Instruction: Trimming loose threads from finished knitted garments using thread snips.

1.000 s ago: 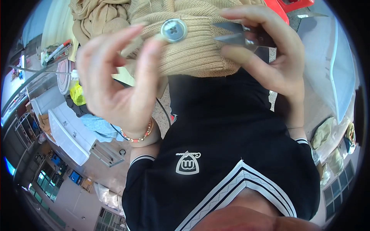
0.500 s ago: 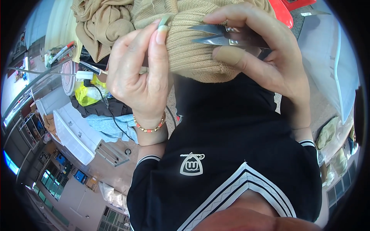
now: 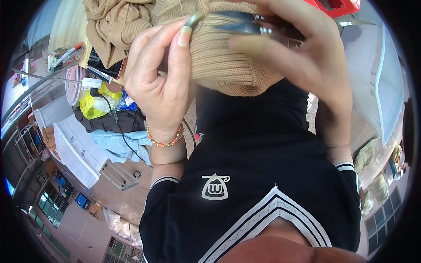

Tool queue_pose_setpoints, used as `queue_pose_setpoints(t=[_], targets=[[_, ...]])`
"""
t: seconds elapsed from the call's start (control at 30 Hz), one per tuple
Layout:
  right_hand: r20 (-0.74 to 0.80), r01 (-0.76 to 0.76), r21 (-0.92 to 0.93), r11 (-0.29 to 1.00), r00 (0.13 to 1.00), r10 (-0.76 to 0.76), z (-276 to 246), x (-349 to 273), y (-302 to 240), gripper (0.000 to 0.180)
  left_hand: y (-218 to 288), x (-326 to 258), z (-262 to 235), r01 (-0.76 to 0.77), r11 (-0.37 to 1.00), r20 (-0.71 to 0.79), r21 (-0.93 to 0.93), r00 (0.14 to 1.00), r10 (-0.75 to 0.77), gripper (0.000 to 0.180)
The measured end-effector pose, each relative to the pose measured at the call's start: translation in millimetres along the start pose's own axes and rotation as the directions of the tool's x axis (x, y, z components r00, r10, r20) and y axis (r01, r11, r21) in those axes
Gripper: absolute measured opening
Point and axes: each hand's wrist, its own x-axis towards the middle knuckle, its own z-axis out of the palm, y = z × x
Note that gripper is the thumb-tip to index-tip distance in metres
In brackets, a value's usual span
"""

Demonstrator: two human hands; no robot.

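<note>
A tan ribbed knit garment [image 3: 223,65] is held up close in front of my black top. My left hand [image 3: 162,83] grips its left side, thumb and fingertips pinching a grey button [image 3: 194,19] that shows edge-on at the top of the knit. My right hand [image 3: 307,65] wraps over the right side and holds small metal snips [image 3: 245,24], their dark tip lying on the knit just right of the button. A bead bracelet [image 3: 166,140] is on my left wrist.
More tan knitwear [image 3: 114,26] is piled at the upper left. On the left are a yellow bag [image 3: 94,105], dark and blue cloths [image 3: 116,144], a cable and a white bin [image 3: 74,149]. A red crate [image 3: 337,6] shows at the top right.
The button faced the camera a second ago; now it is edge-on between my left fingers. My left hand has closed onto the knit, and the snips' tip has come nearer the button.
</note>
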Motion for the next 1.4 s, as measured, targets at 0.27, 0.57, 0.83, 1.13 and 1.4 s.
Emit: queue_pose_setpoints(t=[0.27,0.57,0.83,1.13,1.4], targets=[[0.171,0.049,0.276,0.960,0.980,-0.099,10.1,34.6,32.2,0.022,-1.7,1.8,-1.5,-0.099,0.993,0.018,0.060,0.995,0.098,0.013],[-0.224,0.622,0.467,0.629,0.771,-0.596,34.6,49.4,33.6,0.011,-2.5,-0.9,13.8,0.097,0.974,-0.121,-0.207,0.985,-0.123,0.013],[-0.001,-0.127,0.404,0.906,0.990,0.139,4.6,11.0,19.2,0.005,-3.6,-5.2,13.8,0.063,0.985,-0.100,-0.163,0.992,-0.080,0.014],[-0.258,0.627,0.557,0.544,0.753,-0.605,25.7,21.0,52.4,0.008,2.9,-1.8,2.4,-0.038,0.999,0.069,-0.035,0.997,0.041,0.026],[-0.179,0.704,0.251,0.665,0.708,-0.683,24.1,24.2,36.9,0.022,17.1,8.6,-1.8,-0.146,0.976,0.197,0.164,0.974,0.113,0.020]])
